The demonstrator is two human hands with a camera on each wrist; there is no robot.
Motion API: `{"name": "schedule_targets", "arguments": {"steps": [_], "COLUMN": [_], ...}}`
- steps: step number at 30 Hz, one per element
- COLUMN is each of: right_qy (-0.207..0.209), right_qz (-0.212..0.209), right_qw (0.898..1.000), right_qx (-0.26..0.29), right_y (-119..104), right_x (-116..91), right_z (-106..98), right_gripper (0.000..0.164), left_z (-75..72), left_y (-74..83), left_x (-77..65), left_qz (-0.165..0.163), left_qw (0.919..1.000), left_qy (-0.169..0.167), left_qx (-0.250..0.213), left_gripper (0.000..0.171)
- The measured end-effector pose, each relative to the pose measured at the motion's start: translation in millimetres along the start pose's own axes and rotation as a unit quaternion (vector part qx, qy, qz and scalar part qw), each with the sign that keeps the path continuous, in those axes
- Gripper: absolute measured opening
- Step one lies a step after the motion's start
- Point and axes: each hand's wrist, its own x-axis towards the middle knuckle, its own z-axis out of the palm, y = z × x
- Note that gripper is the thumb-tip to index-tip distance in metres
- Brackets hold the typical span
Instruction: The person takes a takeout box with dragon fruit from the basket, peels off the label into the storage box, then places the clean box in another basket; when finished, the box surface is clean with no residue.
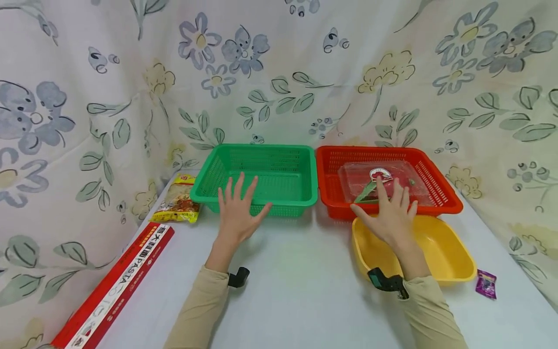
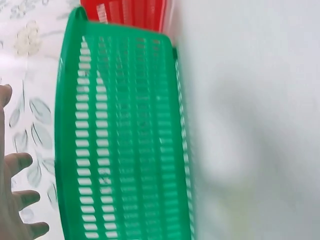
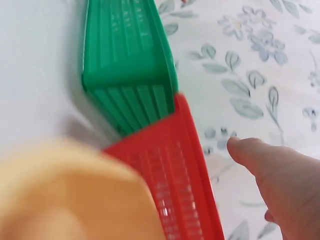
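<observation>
Both hands are raised with fingers spread, and neither holds anything. My left hand (image 1: 237, 213) overlaps the front edge of the green basket (image 1: 283, 182) in the head view; its fingers (image 2: 22, 200) show at the left edge of the left wrist view. Over the yellow basin (image 1: 449, 252) is my right hand (image 1: 392, 220), its fingertips overlapping the red basket (image 1: 431, 186). Inside the red basket lies a clear plastic package (image 1: 410, 177) with a round label, dark red contents and a green leaf shape, partly hidden by the fingers. The green basket holds nothing visible.
At left lies a long red pasta box (image 1: 124, 283), with a yellow food bag (image 1: 178, 201) behind it beside the green basket. A small purple packet (image 1: 486, 284) lies right of the basin. Floral cloth (image 1: 279, 72) hangs behind the white table (image 1: 287, 291).
</observation>
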Motion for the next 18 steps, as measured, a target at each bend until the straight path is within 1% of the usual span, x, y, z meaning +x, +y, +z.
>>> {"name": "schedule_targets", "arguments": {"steps": [4, 8, 11, 14, 16, 18], "right_qy": [0.002, -0.003, -0.018, -0.039, -0.054, -0.064], "right_qz": [0.013, 0.026, 0.040, 0.059, 0.070, 0.070], "right_qw": [1.000, 1.000, 0.999, 0.997, 0.996, 0.995], "right_qx": [-0.011, -0.013, -0.017, -0.024, -0.029, -0.030], "right_y": [26, 57, 83, 105, 116, 125], "right_x": [7, 15, 21, 25, 27, 28], "right_z": [-16, -32, -44, -54, -59, -62], "right_gripper": [0.104, 0.104, 0.104, 0.107, 0.109, 0.111], "left_z": [1.4, 4.7, 7.4, 10.7, 13.8, 17.0], "left_y": [13.8, 26.0, 36.1, 46.6, 53.8, 61.5], "left_x": [-0.7, -1.3, -0.5, 0.8, 2.7, 5.8], "left_qz": [0.025, 0.042, 0.052, 0.063, 0.071, 0.081], "left_qw": [0.9996, 0.9988, 0.9976, 0.9959, 0.9943, 0.9921], "left_qy": [0.008, -0.003, -0.015, -0.016, -0.006, 0.013], "left_qx": [-0.010, -0.025, -0.042, -0.063, -0.079, -0.095], "left_gripper": [0.080, 0.080, 0.076, 0.072, 0.069, 0.064]}}
